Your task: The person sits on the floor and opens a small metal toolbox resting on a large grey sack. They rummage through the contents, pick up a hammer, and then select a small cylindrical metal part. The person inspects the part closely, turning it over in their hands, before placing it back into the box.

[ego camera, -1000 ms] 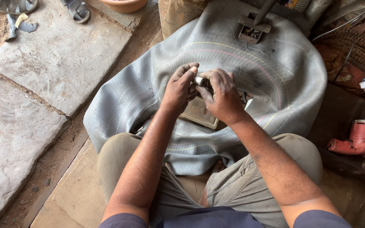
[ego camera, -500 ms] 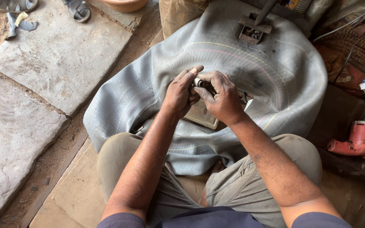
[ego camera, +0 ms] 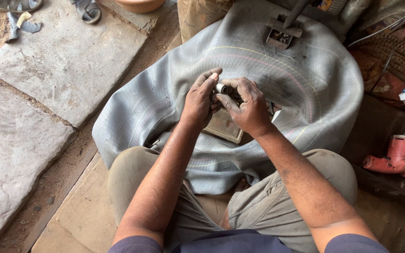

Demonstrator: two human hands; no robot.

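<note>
A large grey rubber inner tube (ego camera: 282, 79) lies folded over my knees and the ground ahead. Both hands meet above its middle. My left hand (ego camera: 200, 100) and my right hand (ego camera: 247, 107) pinch a small shiny metal cylinder (ego camera: 221, 88) between their fingertips; most of it is hidden by the fingers. Under the hands a flat square metal plate (ego camera: 223, 126) rests on the tube. A metal clamp (ego camera: 282, 33) with a rod presses on the tube's far part.
A red power drill (ego camera: 397, 157) lies on the ground at the right. Stone slabs (ego camera: 66, 61) and sandy ground lie to the left, with sandals (ego camera: 85, 9) at the top. Clutter and a cable fill the top right corner.
Both hands have stayed over the tube's middle; the fingers have shifted slightly around the small metal piece, which now shows a little more between the fingertips.
</note>
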